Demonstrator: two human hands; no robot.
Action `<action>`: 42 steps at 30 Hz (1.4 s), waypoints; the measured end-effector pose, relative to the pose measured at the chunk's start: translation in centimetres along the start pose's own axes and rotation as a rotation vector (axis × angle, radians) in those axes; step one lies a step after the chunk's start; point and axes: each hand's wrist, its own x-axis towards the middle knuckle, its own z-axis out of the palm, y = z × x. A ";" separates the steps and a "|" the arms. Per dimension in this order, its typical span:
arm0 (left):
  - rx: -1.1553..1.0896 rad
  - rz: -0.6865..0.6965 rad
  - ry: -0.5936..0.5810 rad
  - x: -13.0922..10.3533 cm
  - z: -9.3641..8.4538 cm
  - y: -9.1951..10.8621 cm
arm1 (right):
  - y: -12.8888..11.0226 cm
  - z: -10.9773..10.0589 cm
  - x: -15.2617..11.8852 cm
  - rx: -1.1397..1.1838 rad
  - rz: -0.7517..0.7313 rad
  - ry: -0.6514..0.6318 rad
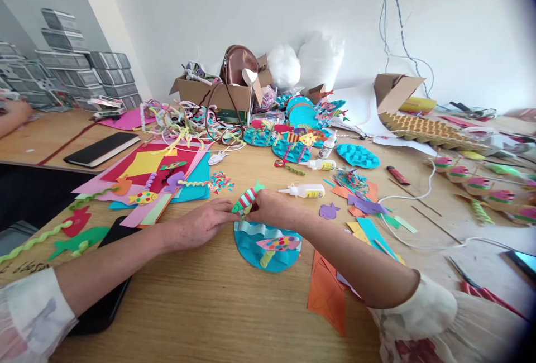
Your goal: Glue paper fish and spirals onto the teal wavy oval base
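Note:
A round blue paper disc [263, 257] with a light blue wavy strip lies on the table in front of me. On its front part stands a pink fish with coloured dots [280, 243] on a yellow-green stem. At the disc's back edge my right hand [268, 206] has its fingers closed at a green, red and white striped fish [246, 201]. My left hand [209, 220] reaches in from the left, its fingers together at the lower left of the striped fish; what its fingertips hold, if anything, is hidden.
Glue bottles [307, 190] lie just behind my right hand. Coloured paper sheets [138, 167] and a black phone [104, 296] are at the left. Orange paper [327, 293] and red-handled scissors [481, 290] lie right. Another person's hand [14, 114] shows at the far left.

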 end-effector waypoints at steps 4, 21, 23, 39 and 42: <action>0.058 -0.002 -0.014 0.1 0.4 -0.2 | 0.2 0.1 0.0 0.016 -0.045 0.013; 0.080 -0.064 -0.036 0.3 -0.1 0.5 | 0.7 0.1 -0.4 0.206 -0.027 0.081; 0.093 -0.064 -0.041 0.2 -0.3 0.5 | 0.7 0.1 -0.5 0.211 -0.022 0.080; 0.198 0.008 -0.004 -0.2 0.1 0.1 | 0.8 0.1 -0.9 0.218 -0.021 0.056; 0.219 0.033 -0.013 -0.1 0.3 0.2 | 0.3 0.1 -0.8 0.142 -0.007 0.098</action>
